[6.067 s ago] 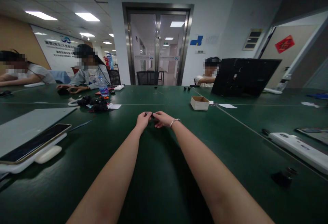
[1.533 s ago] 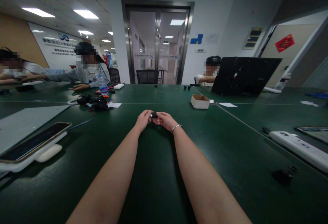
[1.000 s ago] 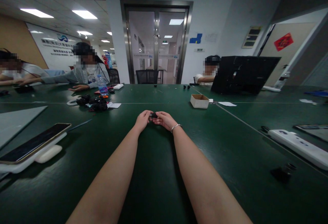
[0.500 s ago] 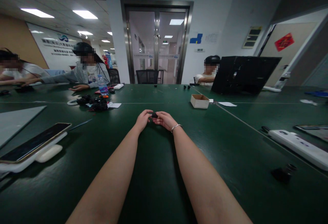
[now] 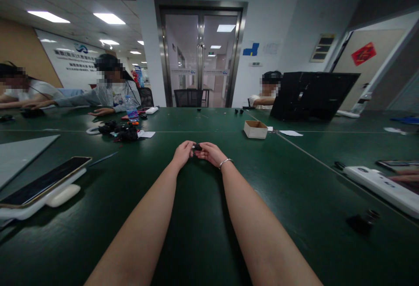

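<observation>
Over the green table (image 5: 196,216), both my arms reach forward and the hands meet around a small black part (image 5: 197,147). My right hand (image 5: 211,153), with a silver bangle at the wrist, pinches the part from the right. My left hand (image 5: 184,152) closes its fingertips at the part's left end, where a small pale or metallic spot shows. The piece is too small and too much covered to name.
A small open box (image 5: 255,130) stands ahead on the right. Tangled black items (image 5: 122,131) and a water bottle (image 5: 132,109) are ahead left. A phone (image 5: 46,181) lies near left; a white power strip (image 5: 382,185) and a black piece (image 5: 363,223) are near right.
My left fingers have shifted slightly at the part's left end, and a paler spot now shows there. Another person's hand has come into view at the far right edge.
</observation>
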Demonstrator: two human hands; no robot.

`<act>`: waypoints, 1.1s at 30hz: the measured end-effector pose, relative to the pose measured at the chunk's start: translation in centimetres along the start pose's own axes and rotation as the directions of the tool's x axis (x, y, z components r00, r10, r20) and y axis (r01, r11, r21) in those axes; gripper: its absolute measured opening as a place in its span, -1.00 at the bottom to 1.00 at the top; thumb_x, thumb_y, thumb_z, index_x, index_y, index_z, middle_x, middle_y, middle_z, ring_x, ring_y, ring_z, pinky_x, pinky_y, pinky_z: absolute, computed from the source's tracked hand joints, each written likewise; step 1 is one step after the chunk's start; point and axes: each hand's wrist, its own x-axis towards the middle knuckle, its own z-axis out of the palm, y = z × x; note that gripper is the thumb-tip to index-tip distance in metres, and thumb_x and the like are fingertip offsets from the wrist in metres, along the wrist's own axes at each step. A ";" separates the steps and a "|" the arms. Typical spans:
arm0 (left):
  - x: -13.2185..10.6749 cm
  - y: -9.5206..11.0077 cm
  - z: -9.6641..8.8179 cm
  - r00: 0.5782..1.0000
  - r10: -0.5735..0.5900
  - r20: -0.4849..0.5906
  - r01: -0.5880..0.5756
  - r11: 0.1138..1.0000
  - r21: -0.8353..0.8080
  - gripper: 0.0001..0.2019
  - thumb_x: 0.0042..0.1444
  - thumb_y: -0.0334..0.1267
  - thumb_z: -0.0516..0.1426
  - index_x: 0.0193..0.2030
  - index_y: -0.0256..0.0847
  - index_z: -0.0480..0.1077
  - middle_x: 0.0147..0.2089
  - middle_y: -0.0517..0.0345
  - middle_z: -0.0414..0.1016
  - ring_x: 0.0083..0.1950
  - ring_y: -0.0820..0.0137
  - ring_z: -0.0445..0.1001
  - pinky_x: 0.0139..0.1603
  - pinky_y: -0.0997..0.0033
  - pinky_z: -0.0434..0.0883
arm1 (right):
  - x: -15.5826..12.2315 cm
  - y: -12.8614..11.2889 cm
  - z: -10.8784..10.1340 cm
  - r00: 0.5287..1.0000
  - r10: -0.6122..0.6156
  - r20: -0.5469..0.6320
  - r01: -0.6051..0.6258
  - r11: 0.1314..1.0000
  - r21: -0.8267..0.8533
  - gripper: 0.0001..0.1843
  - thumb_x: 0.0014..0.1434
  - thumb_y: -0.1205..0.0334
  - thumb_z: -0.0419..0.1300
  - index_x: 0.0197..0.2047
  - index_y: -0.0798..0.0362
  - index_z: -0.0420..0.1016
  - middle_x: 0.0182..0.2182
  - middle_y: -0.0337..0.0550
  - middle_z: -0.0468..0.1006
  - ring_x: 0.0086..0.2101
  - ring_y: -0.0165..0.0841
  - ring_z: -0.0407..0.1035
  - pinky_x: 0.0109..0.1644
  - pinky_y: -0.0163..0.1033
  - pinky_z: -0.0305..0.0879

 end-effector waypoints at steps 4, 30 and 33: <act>0.1 0.1 0.1 0.999 -0.035 -0.025 0.035 0.999 -0.010 -0.74 0.04 -0.18 0.02 -0.19 -0.27 0.37 -0.56 0.25 0.31 -0.62 0.55 0.20 -0.58 0.55 0.15 | 0.0 0.0 0.0 1.000 0.003 0.001 -0.003 1.000 -0.002 -0.96 0.17 0.38 0.12 -0.28 0.16 0.31 -0.56 -0.13 0.49 -0.51 -0.38 0.47 -0.40 -0.32 0.43; 0.2 -0.2 0.0 0.999 -0.031 -0.031 0.031 0.999 0.006 -0.75 0.00 -0.24 0.01 -0.20 -0.23 0.40 -0.47 0.21 0.35 -0.59 0.54 0.23 -0.55 0.53 0.20 | 0.0 -0.1 0.1 1.000 0.003 -0.010 -0.003 1.000 -0.009 -0.95 0.20 0.41 0.05 -0.27 0.17 0.32 -0.52 -0.07 0.52 -0.51 -0.38 0.48 -0.40 -0.32 0.43; 0.2 -0.2 0.1 0.999 -0.032 -0.024 0.032 0.999 -0.007 -0.74 -0.04 -0.29 0.02 -0.19 -0.24 0.38 -0.52 0.24 0.33 -0.60 0.54 0.22 -0.56 0.53 0.20 | 0.0 -0.1 0.1 1.000 0.007 -0.015 -0.007 1.000 -0.012 -0.95 0.20 0.41 0.04 -0.27 0.16 0.32 -0.52 -0.06 0.51 -0.50 -0.37 0.48 -0.40 -0.32 0.42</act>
